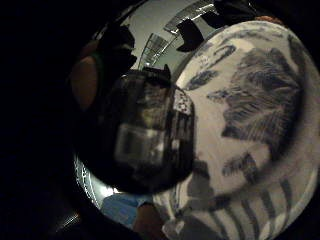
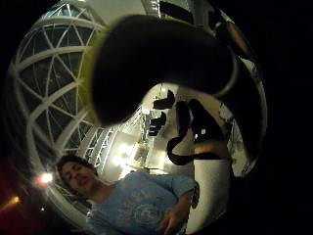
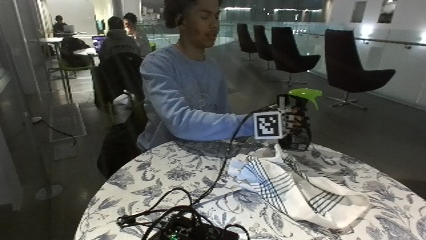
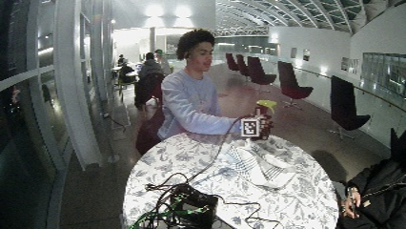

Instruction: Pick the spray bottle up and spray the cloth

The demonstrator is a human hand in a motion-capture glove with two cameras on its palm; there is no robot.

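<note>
A dark spray bottle with a lime-green trigger head (image 3: pixel 303 95) is seen held upright at the far side of a round table covered in a blue-and-white floral cloth (image 3: pixel 166 175), gripped by the black-gloved right hand (image 3: pixel 295 127), whose fingers are curled round the bottle's body. Whether the bottle's base touches the tabletop cannot be told. Just in front of it, a crumpled white cloth with dark blue stripes (image 3: pixel 293 187) is spread across the table's middle, one corner raised close to the bottle. Open tabletop is left to either side of the cloth, out to the rim. A black electronic box with tangled cables (image 3: pixel 190 227) is set at the near edge, well apart from the cloth. In the little finger side palm view, the bottle's dark body (image 1: pixel 140 145) is shown close against the palm, above the patterned table (image 1: pixel 260 100). The bare hand is hidden.
</note>
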